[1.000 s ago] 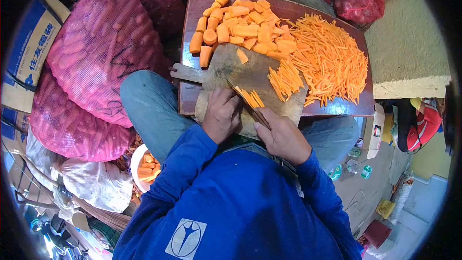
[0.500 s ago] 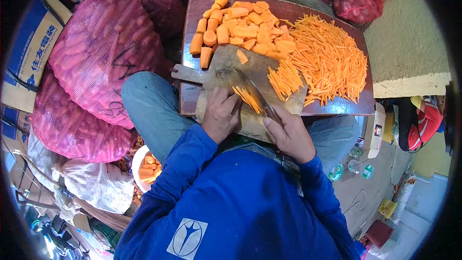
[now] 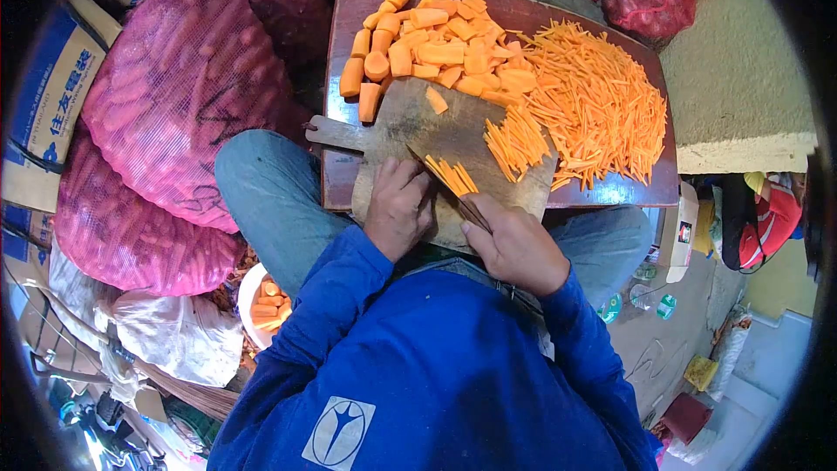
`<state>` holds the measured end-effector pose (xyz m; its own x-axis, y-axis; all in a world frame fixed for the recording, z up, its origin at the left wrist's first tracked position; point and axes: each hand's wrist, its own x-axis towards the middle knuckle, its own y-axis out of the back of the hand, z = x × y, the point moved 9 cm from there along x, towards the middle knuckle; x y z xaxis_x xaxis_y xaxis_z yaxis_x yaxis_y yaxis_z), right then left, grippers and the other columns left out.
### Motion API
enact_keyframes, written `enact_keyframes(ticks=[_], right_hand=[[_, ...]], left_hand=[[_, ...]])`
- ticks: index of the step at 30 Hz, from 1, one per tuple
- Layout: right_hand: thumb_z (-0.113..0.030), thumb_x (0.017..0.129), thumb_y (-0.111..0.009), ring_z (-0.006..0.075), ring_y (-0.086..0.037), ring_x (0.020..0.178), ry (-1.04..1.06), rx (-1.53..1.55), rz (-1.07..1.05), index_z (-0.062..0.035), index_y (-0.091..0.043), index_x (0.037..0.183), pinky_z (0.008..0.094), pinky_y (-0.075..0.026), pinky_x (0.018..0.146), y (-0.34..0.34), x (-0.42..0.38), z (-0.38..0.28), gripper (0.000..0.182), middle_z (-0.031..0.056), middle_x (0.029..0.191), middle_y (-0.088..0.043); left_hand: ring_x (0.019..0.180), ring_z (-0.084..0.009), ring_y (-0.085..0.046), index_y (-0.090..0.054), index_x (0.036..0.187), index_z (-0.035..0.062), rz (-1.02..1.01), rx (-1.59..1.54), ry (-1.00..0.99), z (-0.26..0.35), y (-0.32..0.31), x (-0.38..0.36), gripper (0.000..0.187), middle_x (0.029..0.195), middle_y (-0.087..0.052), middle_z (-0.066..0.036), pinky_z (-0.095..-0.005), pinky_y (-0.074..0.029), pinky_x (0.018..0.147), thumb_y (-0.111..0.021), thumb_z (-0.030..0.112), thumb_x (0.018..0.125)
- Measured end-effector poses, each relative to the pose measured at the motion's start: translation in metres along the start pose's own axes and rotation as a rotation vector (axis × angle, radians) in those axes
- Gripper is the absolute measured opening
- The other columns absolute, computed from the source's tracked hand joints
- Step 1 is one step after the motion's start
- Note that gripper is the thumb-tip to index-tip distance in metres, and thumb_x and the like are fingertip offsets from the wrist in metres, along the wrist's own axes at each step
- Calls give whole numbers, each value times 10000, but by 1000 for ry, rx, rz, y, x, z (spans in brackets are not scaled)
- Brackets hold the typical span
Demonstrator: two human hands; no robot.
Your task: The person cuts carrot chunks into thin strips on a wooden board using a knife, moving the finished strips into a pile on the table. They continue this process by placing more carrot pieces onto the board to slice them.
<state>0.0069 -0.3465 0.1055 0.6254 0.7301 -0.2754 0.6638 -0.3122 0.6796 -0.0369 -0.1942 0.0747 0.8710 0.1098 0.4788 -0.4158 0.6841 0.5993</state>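
My right hand (image 3: 516, 242) is closed around the handle of a knife (image 3: 436, 176), its blade slanting across the wooden cutting board (image 3: 401, 113). Against the far side of the blade lies a small bundle of carrot sticks (image 3: 455, 176). Just left of the blade, my left hand (image 3: 399, 208) rests on the board with its fingers curled; whatever is under them is hidden. A cut carrot piece (image 3: 436, 101) and another small pile of carrot sticks (image 3: 516, 141) lie farther up the board.
Carrot chunks (image 3: 445, 52) and a large heap of carrot sticks (image 3: 597, 105) cover much of the low table (image 3: 336, 179). Mesh sacks of carrots (image 3: 187, 87) stand at left. A white bucket (image 3: 248, 301) holding carrots is beside my left leg.
The knife has moved left, from the right side of the small carrot-stick bundle to its left side, close to my left fingers. That bundle sits slightly farther right. My left hand has barely moved.
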Motion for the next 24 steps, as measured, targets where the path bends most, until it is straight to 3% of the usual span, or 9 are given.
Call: enact_keyframes(ticks=[1, 3, 6, 10, 13, 15, 19, 24], right_hand=[[-228, 1036, -643, 539, -707, 875, -4, 0, 2, -33, -606, 1257, 619, -555, 760, -5, 0, 2, 297, 314, 902, -716], [-178, 1028, -639, 461, -706, 817, 30, -21, 70, 4, -641, 1217, 503, -551, 751, -7, 2, 7, 262, 259, 885, -696], [-206, 1032, -648, 520, -718, 883, 45, 170, 29, -7, -632, 1253, 574, -561, 750, -1, 4, 7, 297, 304, 931, -716], [-194, 1028, -659, 509, -718, 890, 62, 262, 129, 8, -642, 1286, 535, -563, 770, 10, -7, 4, 328, 292, 931, -716], [-195, 1026, -671, 505, -714, 902, -41, 261, 126, 11, -637, 1325, 515, -563, 795, 13, -14, 8, 364, 282, 937, -718], [-198, 1026, -676, 516, -708, 887, 95, 288, 144, 9, -640, 1307, 526, -561, 787, 6, -17, 2, 351, 289, 932, -714], [-193, 1026, -677, 524, -705, 874, 42, 250, 129, 10, -640, 1296, 527, -563, 772, -1, -22, 3, 340, 293, 924, -709], [-178, 1024, -680, 525, -709, 889, -83, 261, 161, 6, -640, 1279, 514, -559, 744, 20, -36, 19, 316, 304, 917, -698]], left_hand=[[963, -405, -586, -717, 1038, -15, -2, -4, -1, 0, 0, -1, 285, 1045, -647, -164, -503, -491, 860, -746, -37, 755], [963, -411, -586, -713, 1035, -16, 9, 0, 11, -4, -3, -2, 285, 1040, -645, -168, -501, -489, 862, -747, -29, 752], [958, -412, -584, -714, 1039, -20, 21, 0, -13, -4, -4, -1, 290, 1030, -639, -171, -503, -489, 859, -748, -25, 750], [936, -409, -592, -722, 1027, -19, 27, 22, 2, 0, 1, 0, 261, 1003, -640, -173, -496, -494, 839, -758, -30, 769], [913, -401, -600, -732, 1000, -14, 95, -55, 26, -2, 6, 3, 221, 968, -637, -171, -488, -499, 823, -779, -36, 786], [891, -392, -606, -736, 975, -8, 188, -101, 98, -5, 15, 4, 198, 934, -631, -165, -483, -500, 811, -798, -43, 791], [907, -379, -604, -736, 969, -9, 176, -94, 108, -5, 14, 5, 204, 945, -629, -150, -475, -498, 813, -803, -52, 781], [966, -368, -581, -745, 1001, 13, -34, 82, 9, 3, -4, 6, 201, 999, -641, -124, -476, -480, 843, -804, 9, 809]])
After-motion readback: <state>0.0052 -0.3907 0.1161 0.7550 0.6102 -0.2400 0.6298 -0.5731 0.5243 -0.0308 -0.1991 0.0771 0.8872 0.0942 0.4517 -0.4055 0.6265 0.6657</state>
